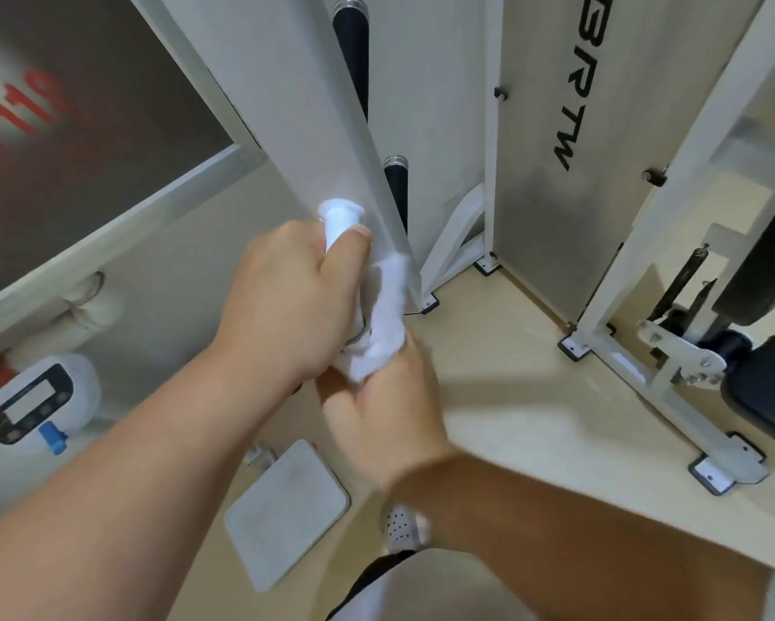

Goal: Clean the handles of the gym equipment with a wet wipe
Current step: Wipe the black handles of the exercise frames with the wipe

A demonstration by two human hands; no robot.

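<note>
left hand [296, 298]: clenched round the handle [340, 217], fingers curled over it, thumb lying up near its top end.
right hand [390, 405]: just below the left hand and touching it, grasping the bunched lower end of the wet wipe [388, 302]; blurred.
wet wipe: one, white, soft and crumpled. It runs from the handle's top end down past the left hand's fingers into the right hand.
handle: one, a round bar. Its flared top end shows white above the left hand, and a sliver of shiny metal shows lower down beside the wipe. It stands just in front of the white post [332, 127].
black handles [352, 60]: two, cylindrical, matte black grips with shiny ringed end caps, upright behind the white post, one higher than the other.
white post: flat-faced painted metal, slanting down to the floor [511, 374].
side panel [556, 127]: brushed grey sheet with black lettering, held by dark bolts.
floor: smooth, pale beige.
floor plate [287, 508]: one, grey, flat, with rounded corners, lying on the floor below the arms.
white device [31, 405]: rounded plastic body with a dark display panel and a blue knob; whatever it may hold is hidden.
seat pad [771, 396]: black, padded, at the right edge.
shoe [401, 526]: one, white with dark dots.
</note>
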